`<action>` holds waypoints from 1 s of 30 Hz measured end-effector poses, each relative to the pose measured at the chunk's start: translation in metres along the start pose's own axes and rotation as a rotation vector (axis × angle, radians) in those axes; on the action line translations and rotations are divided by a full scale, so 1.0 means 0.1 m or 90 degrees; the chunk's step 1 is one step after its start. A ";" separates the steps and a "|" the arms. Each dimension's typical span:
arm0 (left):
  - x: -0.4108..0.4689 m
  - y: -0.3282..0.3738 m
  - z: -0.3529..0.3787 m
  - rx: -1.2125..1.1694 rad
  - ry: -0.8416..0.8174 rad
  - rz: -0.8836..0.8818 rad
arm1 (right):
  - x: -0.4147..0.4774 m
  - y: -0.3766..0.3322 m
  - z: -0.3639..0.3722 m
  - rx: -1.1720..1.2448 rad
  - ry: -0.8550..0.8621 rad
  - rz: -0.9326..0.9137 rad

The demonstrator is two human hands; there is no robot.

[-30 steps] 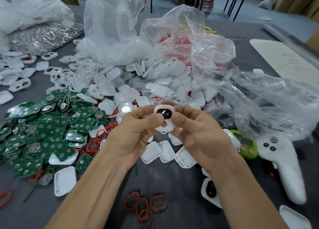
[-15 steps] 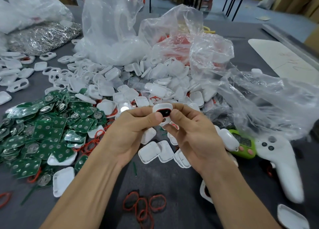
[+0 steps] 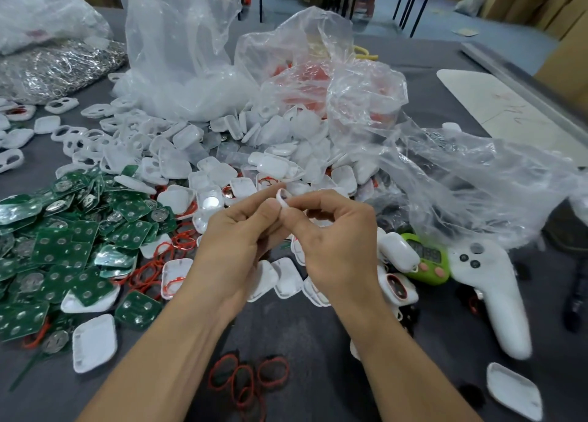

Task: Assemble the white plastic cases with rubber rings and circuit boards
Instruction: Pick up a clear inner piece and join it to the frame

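Case: white case [image 3: 283,197] edge-on above the surface [image 3: 302,332], pinched between both hands.
Grip: your left hand [image 3: 235,243] clamps one side, right hand [image 3: 334,240] the other.
Seam: possibly unsnapped; mostly hidden.
Risk: an uneven squeeze could pinch the rubber ring inside, or drop the case into the loose pile [image 3: 270,154].
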State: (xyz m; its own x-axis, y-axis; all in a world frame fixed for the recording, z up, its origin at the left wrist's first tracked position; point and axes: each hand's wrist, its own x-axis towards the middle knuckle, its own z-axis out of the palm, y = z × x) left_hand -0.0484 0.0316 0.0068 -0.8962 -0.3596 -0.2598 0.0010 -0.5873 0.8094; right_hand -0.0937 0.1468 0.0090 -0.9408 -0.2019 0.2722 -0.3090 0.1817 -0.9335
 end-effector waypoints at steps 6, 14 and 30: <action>0.02 0.06 -0.07 -0.026 -0.054 -0.003 | -0.02 -0.05 -0.01 0.054 0.000 0.007; 0.06 0.14 -0.19 -0.076 -0.133 -0.070 | -0.15 -0.12 0.02 -0.073 0.029 -0.121; 0.18 0.33 -0.35 -0.152 -0.127 -0.075 | 0.24 -0.17 -0.52 -0.641 -0.149 -0.020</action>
State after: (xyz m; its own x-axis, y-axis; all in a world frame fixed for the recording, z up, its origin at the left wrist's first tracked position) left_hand -0.0486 -0.0194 0.0104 -0.9654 -0.1446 -0.2170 -0.0244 -0.7784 0.6273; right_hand -0.1180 0.1885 0.0433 -0.9132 -0.3829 0.1395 -0.4071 0.8725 -0.2701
